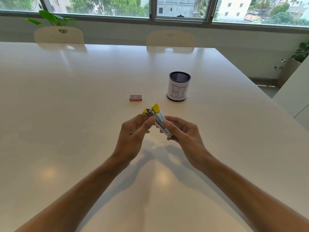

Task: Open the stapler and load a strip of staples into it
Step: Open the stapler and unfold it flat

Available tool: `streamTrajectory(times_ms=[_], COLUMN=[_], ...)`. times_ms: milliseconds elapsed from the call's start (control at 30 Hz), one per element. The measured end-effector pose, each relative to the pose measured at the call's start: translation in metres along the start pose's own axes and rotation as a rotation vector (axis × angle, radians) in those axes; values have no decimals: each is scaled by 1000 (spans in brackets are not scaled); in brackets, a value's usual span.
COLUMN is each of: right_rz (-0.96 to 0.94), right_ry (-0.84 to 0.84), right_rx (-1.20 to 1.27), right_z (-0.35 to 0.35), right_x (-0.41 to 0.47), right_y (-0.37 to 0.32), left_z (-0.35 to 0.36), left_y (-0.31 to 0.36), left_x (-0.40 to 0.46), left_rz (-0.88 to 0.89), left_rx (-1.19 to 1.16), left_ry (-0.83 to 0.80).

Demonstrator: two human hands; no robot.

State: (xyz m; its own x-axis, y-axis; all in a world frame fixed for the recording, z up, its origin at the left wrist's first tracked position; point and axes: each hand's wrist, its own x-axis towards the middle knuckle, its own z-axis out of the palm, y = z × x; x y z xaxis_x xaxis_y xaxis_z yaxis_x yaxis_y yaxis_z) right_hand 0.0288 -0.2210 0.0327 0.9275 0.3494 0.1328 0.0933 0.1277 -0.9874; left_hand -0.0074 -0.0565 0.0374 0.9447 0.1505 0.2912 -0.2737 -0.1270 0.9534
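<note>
A small stapler (158, 118) with yellow end caps and a silver metal body is held above the white table (66, 97), tilted with its yellow end pointing away from me. My left hand (133, 136) pinches its far end with thumb and fingers. My right hand (182, 131) grips its near end from the right. The stapler's two yellow tips stand slightly apart. A small red staple box (135, 97) lies closed on the table beyond my hands. No loose staple strip is visible.
A mesh pen cup (178, 87) with a white paper label stands right of the red box. Two white chairs (170, 40) sit at the far edge. The table's right edge (260, 91) runs diagonally past my right arm.
</note>
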Motion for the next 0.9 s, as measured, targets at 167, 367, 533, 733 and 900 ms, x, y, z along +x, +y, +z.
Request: streamTrajectory(times_ms=[167,367,533,733,900], right_rz=[85,129,145,149,279], right_ry=[-151,-299,-388,-411,-432], right_rx=[31,129,197,291,496], right_z=[2,7,5,-5,-15], right_x=[-3,1,2,5,6], right_y=[2,-5,-9,-13,-17], left_z=[0,-2,-7,-10,-30], left_y=[0,2,0,-6,-22], left_x=[-2,-3,-4,0,5], left_rz=[-47,-47,-41,-29,-3], left_rx=[-60,-37,-53,-53,133], left_ry=[29,-50,-168,-74,119])
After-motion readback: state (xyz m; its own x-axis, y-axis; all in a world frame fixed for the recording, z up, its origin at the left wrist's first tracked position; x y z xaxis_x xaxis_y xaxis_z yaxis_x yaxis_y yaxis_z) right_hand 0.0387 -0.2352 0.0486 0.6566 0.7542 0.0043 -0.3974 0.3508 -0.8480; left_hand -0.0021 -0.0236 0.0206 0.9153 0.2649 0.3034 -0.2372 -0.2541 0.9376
